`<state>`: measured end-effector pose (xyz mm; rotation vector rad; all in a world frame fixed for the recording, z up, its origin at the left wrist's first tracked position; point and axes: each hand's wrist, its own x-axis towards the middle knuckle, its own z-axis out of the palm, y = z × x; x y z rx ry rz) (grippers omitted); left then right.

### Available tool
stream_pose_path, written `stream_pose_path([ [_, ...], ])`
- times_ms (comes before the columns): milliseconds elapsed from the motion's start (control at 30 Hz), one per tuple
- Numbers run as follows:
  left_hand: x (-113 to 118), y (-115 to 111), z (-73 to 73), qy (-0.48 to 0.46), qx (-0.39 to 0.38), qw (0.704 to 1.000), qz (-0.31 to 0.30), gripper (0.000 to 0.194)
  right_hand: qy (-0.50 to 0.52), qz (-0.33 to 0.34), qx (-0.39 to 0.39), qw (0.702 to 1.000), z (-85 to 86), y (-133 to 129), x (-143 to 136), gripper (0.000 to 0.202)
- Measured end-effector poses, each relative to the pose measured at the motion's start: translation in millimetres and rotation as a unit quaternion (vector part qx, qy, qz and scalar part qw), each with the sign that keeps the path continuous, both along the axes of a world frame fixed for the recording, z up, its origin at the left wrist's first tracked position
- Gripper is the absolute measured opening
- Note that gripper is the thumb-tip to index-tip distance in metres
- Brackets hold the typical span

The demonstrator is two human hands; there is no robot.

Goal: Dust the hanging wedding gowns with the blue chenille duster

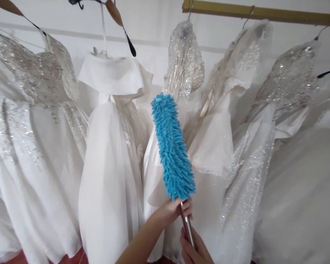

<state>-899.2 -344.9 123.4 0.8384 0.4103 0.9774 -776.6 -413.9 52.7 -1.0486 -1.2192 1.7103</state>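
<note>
Grip: left hand (177,211) and, lower, right hand (195,251) around handle (186,225) | blue duster (173,146): raised, tilted, before white gowns (107,154) | done: duster in hand | contact, remainder: cannot tell

Soft, slightly dim light greys the wall (154,22) above the left hand (172,212) and leaves gentle shadows in the gowns (107,154) around it. A narrow glint runs along the metal handle (187,224) by the right hand (194,247), and the sequined bodice (184,58) higher up sparkles. Wide-angle stretch slants the outer gowns (48,135); the skirt (302,183) far right of them looks blurred.
</note>
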Motion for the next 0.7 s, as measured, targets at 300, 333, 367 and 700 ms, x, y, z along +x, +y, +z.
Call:
stream_pose_path([
  [300,-40.8,16.0,-49.2,0.005,-0.111,0.987,0.112,0.047,0.023,0.051,-0.083,0.995,-27.9,16.4,-46.8,0.064],
  [333,-42.5,16.8,-54.6,0.006,-0.127,0.985,0.12,0.046,0.026,0.058,-0.089,0.994,-30.4,17.7,-49.1,0.066],
  [367,-43.6,17.1,-60.2,0.004,-0.142,0.982,0.125,0.046,0.028,0.066,-0.097,0.993,-33.2,18.9,-50.4,0.067],
  [700,-36.1,11.5,-120.3,-0.022,-0.24,0.954,0.176,0.044,0.017,0.056,-0.13,0.99,-107.4,25.3,-50.8,0.069],
])
